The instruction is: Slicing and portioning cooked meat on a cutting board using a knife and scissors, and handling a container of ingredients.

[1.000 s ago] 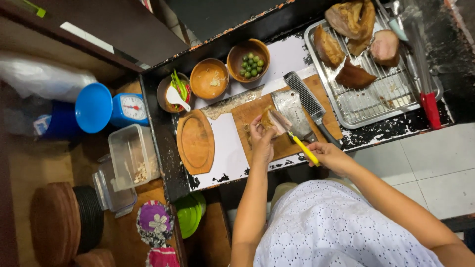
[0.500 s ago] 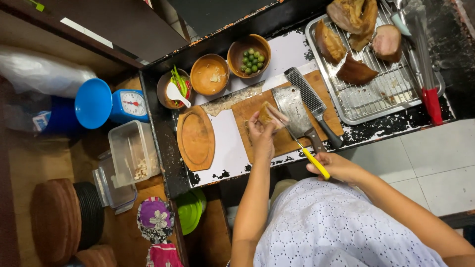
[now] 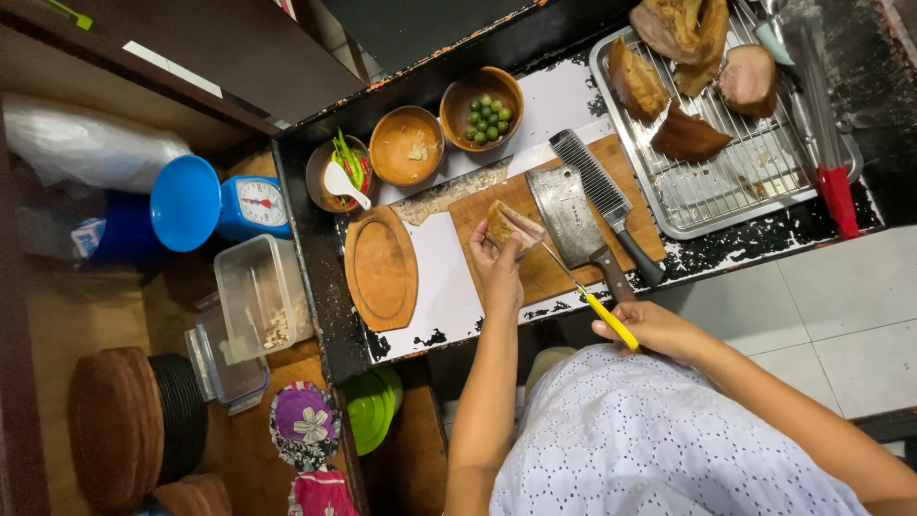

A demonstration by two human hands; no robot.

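My left hand (image 3: 497, 263) holds a piece of cooked meat (image 3: 503, 222) over the wooden cutting board (image 3: 535, 277). My right hand (image 3: 650, 330) grips a thin knife with a yellow handle (image 3: 611, 322); its blade runs up toward the meat. A cleaver (image 3: 573, 225) and a ridged wavy cutter (image 3: 607, 196) lie on the board just right of the meat.
A wire-rack tray (image 3: 735, 182) at the right holds several roasted meat pieces. Three wooden bowls (image 3: 406, 145) stand at the back, one with small green limes (image 3: 487, 115). An oval wooden plate (image 3: 380, 268), a blue kitchen scale (image 3: 224, 203) and plastic containers (image 3: 258, 301) are to the left.
My right hand has drawn the yellow-handled knife back toward my body. My left hand has stayed on the meat piece over the board.
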